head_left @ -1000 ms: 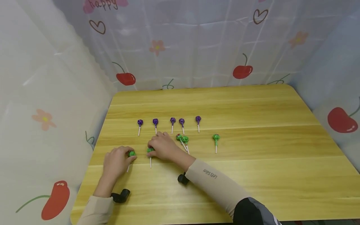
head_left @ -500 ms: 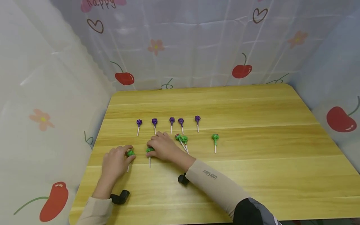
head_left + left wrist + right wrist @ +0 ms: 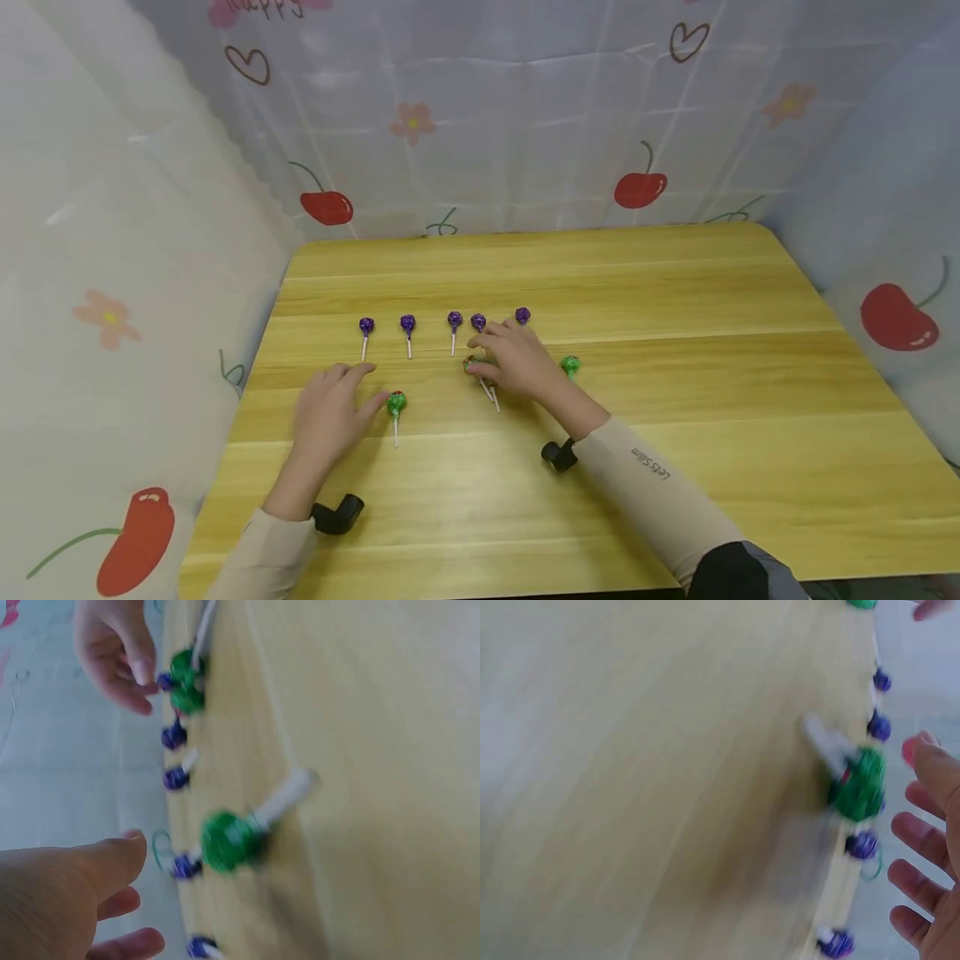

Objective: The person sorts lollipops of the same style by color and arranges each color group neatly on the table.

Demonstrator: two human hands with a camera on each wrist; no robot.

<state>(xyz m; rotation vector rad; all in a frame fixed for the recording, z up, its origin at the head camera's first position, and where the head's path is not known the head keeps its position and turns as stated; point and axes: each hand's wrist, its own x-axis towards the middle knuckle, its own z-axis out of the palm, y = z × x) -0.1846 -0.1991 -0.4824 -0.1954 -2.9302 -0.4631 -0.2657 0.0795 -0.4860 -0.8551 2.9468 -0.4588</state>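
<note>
My left hand (image 3: 330, 417), fingers parted, is beside a green lollipop (image 3: 397, 404) with its thumb close to the candy. In the left wrist view that green lollipop (image 3: 229, 841) lies apart from the fingertips. The other green lollipop formerly at this hand is not visible. My right hand (image 3: 521, 362) hovers over a pair of green lollipops (image 3: 471, 364), hiding part of them. Its spread fingers (image 3: 922, 838) do not touch the blurred green pair (image 3: 859, 784) in the right wrist view.
Several purple lollipops (image 3: 408, 323) form a row farther back on the wooden table (image 3: 675, 283); the right hand covers some sticks. Another green lollipop (image 3: 571, 367) lies to the right, its stick hidden by the right arm. A printed curtain (image 3: 510, 125) surrounds the table.
My right hand has left the green lollipop at left and moved right to the green pair. My left hand has released its lollipop and shifted right toward the one the right hand left.
</note>
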